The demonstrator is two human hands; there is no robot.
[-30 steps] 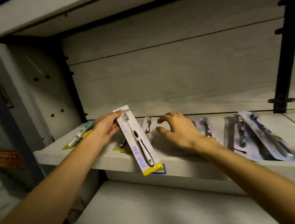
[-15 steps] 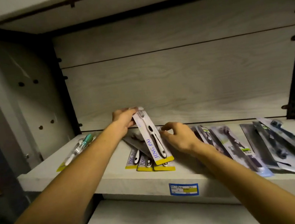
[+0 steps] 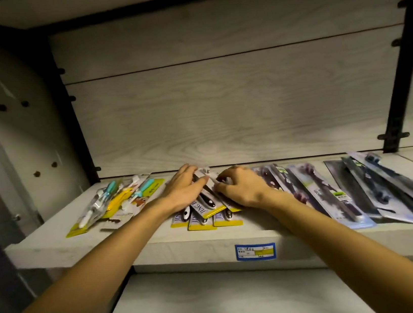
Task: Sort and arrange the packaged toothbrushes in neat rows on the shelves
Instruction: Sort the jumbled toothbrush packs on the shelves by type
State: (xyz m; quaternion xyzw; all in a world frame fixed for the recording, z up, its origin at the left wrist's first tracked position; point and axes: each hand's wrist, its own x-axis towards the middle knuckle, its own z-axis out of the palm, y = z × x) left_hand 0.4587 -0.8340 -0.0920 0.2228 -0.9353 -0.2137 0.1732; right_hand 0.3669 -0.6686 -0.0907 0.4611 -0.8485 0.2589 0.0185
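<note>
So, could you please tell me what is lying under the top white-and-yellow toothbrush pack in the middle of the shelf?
Under the top pack, several matching yellow-edged packs fan out toward the shelf edge. Both hands cover their upper parts, so the count is unclear.

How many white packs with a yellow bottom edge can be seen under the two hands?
4 show: top pack under both hands, one at left, two at front. Hands may hide more.

Head view, close, facing shelf (image 3: 80, 247), angled slightly down
</note>
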